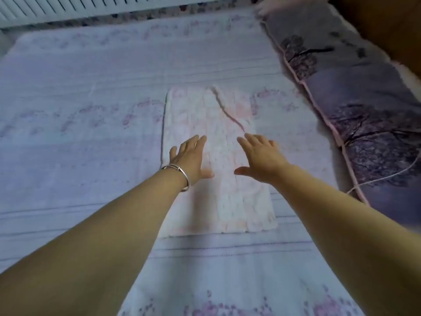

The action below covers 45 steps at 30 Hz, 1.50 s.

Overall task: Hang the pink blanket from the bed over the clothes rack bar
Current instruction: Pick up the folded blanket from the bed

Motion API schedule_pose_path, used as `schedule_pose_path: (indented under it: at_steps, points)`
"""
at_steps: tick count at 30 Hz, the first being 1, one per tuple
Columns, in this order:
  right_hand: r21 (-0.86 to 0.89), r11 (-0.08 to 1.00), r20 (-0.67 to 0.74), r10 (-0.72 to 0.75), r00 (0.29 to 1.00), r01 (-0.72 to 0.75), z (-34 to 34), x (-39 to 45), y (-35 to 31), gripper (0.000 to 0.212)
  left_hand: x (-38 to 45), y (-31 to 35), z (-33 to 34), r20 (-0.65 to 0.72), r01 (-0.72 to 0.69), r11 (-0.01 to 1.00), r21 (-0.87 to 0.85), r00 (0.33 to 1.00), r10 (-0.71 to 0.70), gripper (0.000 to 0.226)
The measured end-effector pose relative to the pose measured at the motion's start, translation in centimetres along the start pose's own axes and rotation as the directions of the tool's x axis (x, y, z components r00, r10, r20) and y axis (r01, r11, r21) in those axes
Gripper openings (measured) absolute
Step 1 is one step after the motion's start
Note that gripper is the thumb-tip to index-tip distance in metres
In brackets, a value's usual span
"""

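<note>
Both bare forearms ran off the bottom edge; left hand [190,159] and right hand [262,159] were spread open, gripping nothing, over the folded pink blanket [218,160] on the bed [79,133]. Blurry though, so couldn't tell actual contact.

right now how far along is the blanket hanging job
Barely started. The pink blanket lies folded flat on the bed. The left hand and right hand reach over it, open, gripping nothing. Lifting and hanging remain; no rack is in view.
</note>
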State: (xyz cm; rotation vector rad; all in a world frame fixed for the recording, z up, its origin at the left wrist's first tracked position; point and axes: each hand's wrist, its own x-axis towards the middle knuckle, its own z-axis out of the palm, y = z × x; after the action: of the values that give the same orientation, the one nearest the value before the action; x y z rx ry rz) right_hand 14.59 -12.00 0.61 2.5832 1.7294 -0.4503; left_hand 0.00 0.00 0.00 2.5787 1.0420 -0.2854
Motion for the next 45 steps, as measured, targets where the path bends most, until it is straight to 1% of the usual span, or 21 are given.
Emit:
schedule_pose_path:
  at_steps: [2, 5, 8, 11, 14, 17, 20, 23, 27, 29, 31, 32, 35, 36, 38, 39, 40, 45]
  points:
    - [-0.029, 1.0, 0.045, -0.007, 0.999, 0.008, 2.3, -0.1, -0.2, 0.083, -0.1, -0.5, 2.2, 0.052, 0.005, 0.999, 0.035, 0.999, -0.006, 0.099]
    - [-0.052, 0.999, 0.158, 0.008, 0.987, 0.0, 6.0, -0.6, -0.5, 0.083, -0.4, -1.7, 6.1, 0.128, 0.008, 0.998, 0.055, 0.992, -0.015, 0.096]
    - [-0.086, 0.996, 0.256, 0.024, 0.966, -0.002, 9.0, -0.9, -0.8, 0.084, -0.5, -2.8, 9.2, 0.19, 0.006, 0.995, 0.101, 0.981, -0.025, 0.091]
    - [-0.096, 0.995, 0.367, 0.037, 0.929, -0.002, 11.7, -1.2, -1.3, 0.087, -0.7, -3.7, 11.8, 0.296, 0.017, 0.992, 0.121, 0.954, -0.053, 0.085]
    - [-0.141, 0.99, 0.454, 0.054, 0.889, 0.012, 13.9, -1.3, -1.6, 0.093, -0.8, -4.7, 13.9, 0.393, 0.008, 0.988, 0.153, 0.917, -0.068, 0.089]
    - [-0.231, 0.972, 0.496, 0.075, 0.865, 0.049, 15.8, -1.3, -2.0, 0.1, -0.9, -5.4, 15.5, 0.435, -0.024, 0.972, 0.232, 0.897, -0.081, 0.099]
    - [-0.281, 0.958, 0.467, 0.088, 0.88, 0.053, 17.0, -1.1, -2.2, 0.096, -0.5, -5.9, 16.5, 0.43, -0.05, 0.962, 0.27, 0.9, -0.074, 0.102]
    - [-0.27, 0.963, 0.411, 0.093, 0.907, 0.023, 17.6, -0.6, -2.2, 0.076, -0.1, -5.9, 17.0, 0.415, -0.086, 0.941, 0.327, 0.908, -0.062, 0.1]
    - [-0.259, 0.966, 0.362, 0.094, 0.928, 0.003, 17.8, -0.2, -2.2, 0.062, 0.0, -5.9, 17.3, 0.354, -0.126, 0.918, 0.377, 0.935, -0.018, 0.082]
    - [-0.218, 0.976, 0.336, 0.094, 0.937, -0.019, 17.6, 0.1, -2.1, 0.052, 0.1, -6.1, 17.0, 0.322, -0.146, 0.915, 0.376, 0.947, 0.019, 0.077]
    - [-0.158, 0.986, 0.321, 0.095, 0.942, -0.046, 17.1, 0.2, -2.0, 0.043, 0.2, -6.1, 16.6, 0.348, -0.156, 0.923, 0.352, 0.937, 0.026, 0.073]
    - [-0.14, 0.989, 0.306, 0.091, 0.948, -0.049, 16.5, 0.3, -1.8, 0.037, 0.1, -6.0, 16.2, 0.376, -0.141, 0.932, 0.334, 0.927, 0.005, 0.072]
    - [-0.097, 0.995, 0.234, 0.059, 0.97, -0.038, 13.8, 0.7, -1.8, 0.026, -0.7, -5.6, 15.1, 0.447, -0.092, 0.934, 0.345, 0.891, -0.077, 0.083]
    - [-0.076, 0.997, 0.214, 0.043, 0.976, -0.028, 12.7, 0.9, -1.9, 0.025, -1.0, -5.5, 14.7, 0.432, -0.076, 0.931, 0.356, 0.897, -0.092, 0.079]
    - [-0.048, 0.999, 0.166, 0.013, 0.986, -0.005, 10.3, 1.2, -2.1, 0.026, -1.5, -5.3, 13.5, 0.329, -0.042, 0.937, 0.346, 0.941, -0.079, 0.053]
    - [-0.041, 0.999, 0.138, -0.002, 0.99, 0.008, 9.2, 1.4, -2.3, 0.027, -1.7, -5.2, 12.6, 0.272, -0.015, 0.943, 0.333, 0.959, -0.081, 0.044]
    - [-0.04, 0.999, 0.111, -0.013, 0.994, 0.018, 7.9, 1.6, -2.4, 0.027, -1.8, -5.1, 11.4, 0.232, 0.01, 0.947, 0.32, 0.969, -0.089, 0.039]
    - [-0.037, 0.997, 0.024, -0.072, 0.997, 0.073, 0.5, 1.7, -4.4, 0.025, -2.3, -5.4, 2.6, 0.132, 0.071, 0.942, 0.328, 0.984, -0.12, 0.04]
